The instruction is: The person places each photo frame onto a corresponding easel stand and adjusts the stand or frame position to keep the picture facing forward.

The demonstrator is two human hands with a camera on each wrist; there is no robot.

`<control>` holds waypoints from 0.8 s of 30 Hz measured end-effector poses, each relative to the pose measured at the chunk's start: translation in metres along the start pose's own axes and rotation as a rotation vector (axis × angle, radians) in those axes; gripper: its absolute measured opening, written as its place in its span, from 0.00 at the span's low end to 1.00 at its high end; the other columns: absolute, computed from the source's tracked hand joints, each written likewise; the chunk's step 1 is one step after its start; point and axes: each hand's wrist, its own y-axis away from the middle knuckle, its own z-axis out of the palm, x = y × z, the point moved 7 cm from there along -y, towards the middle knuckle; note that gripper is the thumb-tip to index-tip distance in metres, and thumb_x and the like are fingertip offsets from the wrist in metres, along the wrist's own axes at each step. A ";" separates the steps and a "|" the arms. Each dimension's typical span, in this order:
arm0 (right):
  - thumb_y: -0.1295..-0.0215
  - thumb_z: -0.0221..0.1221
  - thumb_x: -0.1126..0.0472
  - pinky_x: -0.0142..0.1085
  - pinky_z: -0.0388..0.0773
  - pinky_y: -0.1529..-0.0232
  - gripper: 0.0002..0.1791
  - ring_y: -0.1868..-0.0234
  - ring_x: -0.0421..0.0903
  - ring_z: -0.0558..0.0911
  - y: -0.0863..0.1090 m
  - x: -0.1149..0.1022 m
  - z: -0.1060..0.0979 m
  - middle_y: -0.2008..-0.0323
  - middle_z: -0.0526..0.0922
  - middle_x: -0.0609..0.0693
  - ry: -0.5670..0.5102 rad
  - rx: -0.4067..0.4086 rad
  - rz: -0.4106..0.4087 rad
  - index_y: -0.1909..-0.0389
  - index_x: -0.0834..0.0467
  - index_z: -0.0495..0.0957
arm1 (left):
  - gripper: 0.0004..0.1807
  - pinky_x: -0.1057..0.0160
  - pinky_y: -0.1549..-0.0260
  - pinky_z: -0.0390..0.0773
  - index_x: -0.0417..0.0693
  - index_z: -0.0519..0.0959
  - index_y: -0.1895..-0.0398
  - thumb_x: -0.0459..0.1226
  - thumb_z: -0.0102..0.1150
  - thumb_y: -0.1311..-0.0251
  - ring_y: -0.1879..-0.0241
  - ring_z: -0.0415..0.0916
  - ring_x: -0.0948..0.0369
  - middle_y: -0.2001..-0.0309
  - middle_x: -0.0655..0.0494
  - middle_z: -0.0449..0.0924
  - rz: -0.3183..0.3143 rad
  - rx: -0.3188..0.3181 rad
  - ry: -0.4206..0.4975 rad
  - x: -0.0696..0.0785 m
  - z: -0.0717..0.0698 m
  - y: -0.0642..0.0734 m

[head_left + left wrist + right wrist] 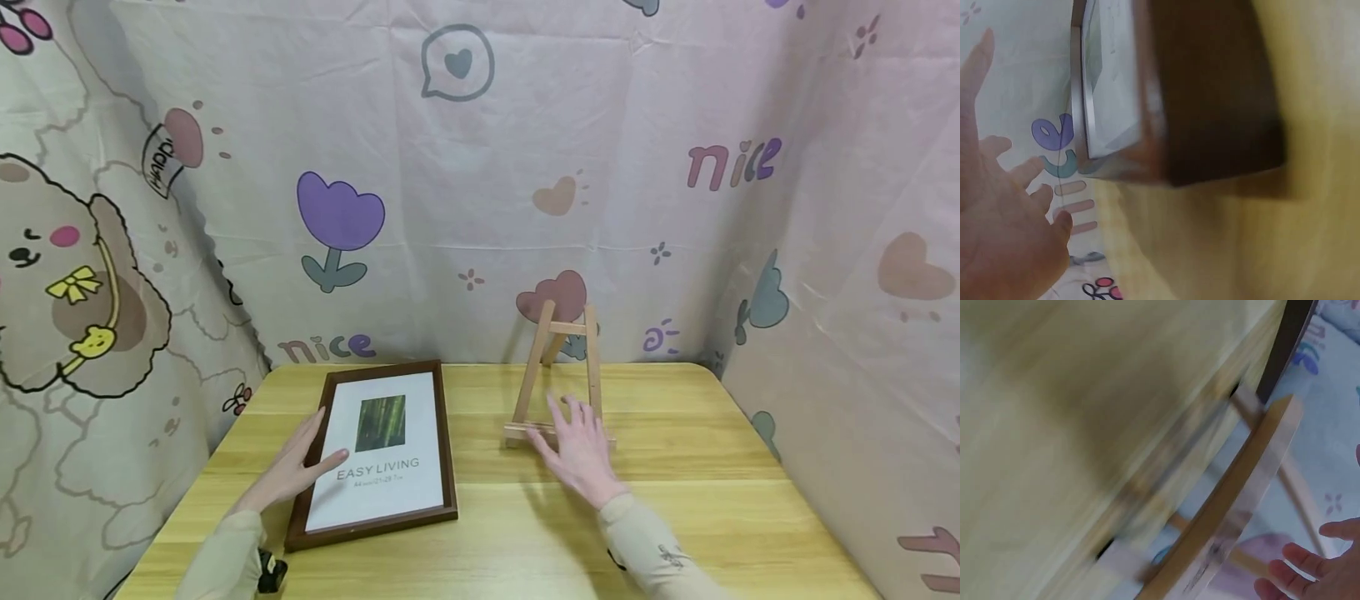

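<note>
A brown picture frame [450,467] lies face up on the left of the table, with a white insert [390,500] reading "EASY LIVING" and a small green picture. My left hand [300,467] is over its left edge, thumb spread across the insert; whether it touches cannot be told. The left wrist view shows that hand [1010,231] with fingers extended beside the frame's dark edge [1216,94]. To the right stands a small wooden easel [529,375]. My right hand [579,450], fingers spread, is just in front of its ledge [517,431]. In the right wrist view, the hand [1329,569] appears apart from the easel ledge [1229,494].
The light wooden table [690,517] backs onto a patterned cloth [465,167], which also hangs at both sides. Bare wood lies between the frame and the easel. Both wrist views are partly blurred.
</note>
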 end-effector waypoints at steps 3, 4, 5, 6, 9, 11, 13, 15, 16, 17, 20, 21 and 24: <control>0.31 0.57 0.39 0.60 0.73 0.37 0.42 0.36 0.63 0.71 -0.001 -0.018 0.009 0.35 0.71 0.65 -0.047 -0.013 -0.027 0.24 0.55 0.61 | 0.59 0.19 0.37 0.51 0.41 0.36 0.18 0.54 0.63 0.38 0.26 0.40 0.25 0.22 0.26 0.37 0.013 0.010 0.011 -0.004 0.001 0.005; 0.31 0.57 0.39 0.59 0.73 0.38 0.41 0.37 0.63 0.71 -0.001 -0.025 0.012 0.36 0.72 0.65 -0.062 -0.022 -0.038 0.24 0.56 0.61 | 0.60 0.18 0.38 0.52 0.40 0.36 0.19 0.53 0.64 0.39 0.26 0.40 0.25 0.22 0.25 0.37 0.017 0.009 0.013 -0.004 0.001 0.007; 0.31 0.56 0.39 0.58 0.74 0.38 0.41 0.38 0.62 0.72 -0.001 -0.031 0.016 0.37 0.72 0.65 -0.074 -0.032 -0.049 0.24 0.57 0.61 | 0.60 0.17 0.40 0.54 0.39 0.36 0.19 0.53 0.65 0.40 0.27 0.40 0.24 0.22 0.24 0.37 0.019 0.009 0.013 -0.005 0.001 0.008; 0.30 0.56 0.39 0.57 0.75 0.38 0.41 0.38 0.62 0.73 0.000 -0.037 0.019 0.37 0.73 0.65 -0.085 -0.042 -0.059 0.24 0.57 0.61 | 0.61 0.17 0.41 0.54 0.40 0.35 0.19 0.53 0.66 0.40 0.27 0.40 0.23 0.23 0.24 0.36 0.014 0.004 0.015 -0.007 0.002 0.010; 0.29 0.54 0.39 0.55 0.78 0.42 0.41 0.40 0.60 0.74 0.002 -0.052 0.031 0.39 0.74 0.65 -0.147 -0.114 -0.082 0.23 0.58 0.59 | 0.64 0.15 0.44 0.56 0.43 0.33 0.18 0.53 0.68 0.42 0.28 0.39 0.22 0.23 0.23 0.34 -0.006 -0.021 0.022 -0.011 0.004 0.014; 0.28 0.53 0.38 0.57 0.77 0.39 0.42 0.37 0.63 0.73 0.004 -0.060 0.040 0.37 0.72 0.67 -0.217 -0.184 -0.079 0.22 0.58 0.57 | 0.65 0.16 0.45 0.58 0.44 0.31 0.18 0.52 0.69 0.44 0.29 0.40 0.22 0.24 0.22 0.33 -0.020 -0.045 0.037 -0.014 0.005 0.017; 0.28 0.52 0.37 0.63 0.73 0.35 0.43 0.32 0.67 0.70 0.005 -0.067 0.049 0.33 0.69 0.70 -0.311 -0.266 -0.061 0.21 0.58 0.55 | 0.66 0.16 0.45 0.60 0.43 0.31 0.18 0.51 0.71 0.45 0.30 0.42 0.22 0.25 0.21 0.32 -0.032 -0.069 0.057 -0.016 0.006 0.020; 0.28 0.52 0.36 0.68 0.65 0.31 0.44 0.27 0.70 0.64 0.006 -0.072 0.058 0.29 0.66 0.71 -0.402 -0.345 -0.032 0.21 0.57 0.53 | 0.68 0.17 0.46 0.62 0.42 0.30 0.19 0.50 0.72 0.46 0.31 0.45 0.22 0.26 0.19 0.31 -0.044 -0.095 0.078 -0.018 0.007 0.022; 0.28 0.52 0.37 0.68 0.64 0.31 0.44 0.27 0.70 0.64 0.007 -0.074 0.061 0.29 0.66 0.71 -0.442 -0.377 -0.022 0.21 0.57 0.52 | 0.68 0.18 0.45 0.62 0.41 0.30 0.19 0.49 0.73 0.46 0.31 0.45 0.21 0.26 0.18 0.30 -0.053 -0.110 0.089 -0.018 0.008 0.023; 0.28 0.53 0.37 0.67 0.67 0.32 0.45 0.29 0.68 0.67 0.006 -0.076 0.065 0.30 0.68 0.70 -0.470 -0.406 -0.020 0.20 0.57 0.52 | 0.69 0.18 0.45 0.63 0.40 0.29 0.19 0.49 0.73 0.47 0.32 0.45 0.21 0.26 0.18 0.29 -0.063 -0.123 0.096 -0.019 0.009 0.023; 0.31 0.59 0.39 0.54 0.77 0.39 0.47 0.40 0.57 0.78 0.004 -0.082 0.076 0.40 0.77 0.62 -0.551 -0.474 -0.032 0.21 0.58 0.53 | 0.70 0.20 0.44 0.65 0.39 0.27 0.20 0.49 0.73 0.47 0.32 0.45 0.20 0.27 0.18 0.27 -0.094 -0.163 0.114 -0.022 0.011 0.025; 0.32 0.61 0.40 0.48 0.80 0.42 0.48 0.46 0.53 0.80 0.003 -0.084 0.079 0.44 0.79 0.59 -0.576 -0.494 -0.041 0.21 0.59 0.53 | 0.70 0.21 0.43 0.65 0.38 0.27 0.20 0.49 0.73 0.46 0.31 0.44 0.20 0.27 0.18 0.26 -0.106 -0.173 0.116 -0.023 0.011 0.025; 0.36 0.66 0.44 0.35 0.80 0.50 0.51 0.54 0.44 0.81 0.001 -0.086 0.087 0.49 0.80 0.56 -0.654 -0.550 -0.055 0.22 0.62 0.53 | 0.71 0.22 0.42 0.65 0.37 0.26 0.21 0.51 0.73 0.47 0.31 0.43 0.19 0.27 0.18 0.25 -0.141 -0.195 0.112 -0.026 0.013 0.025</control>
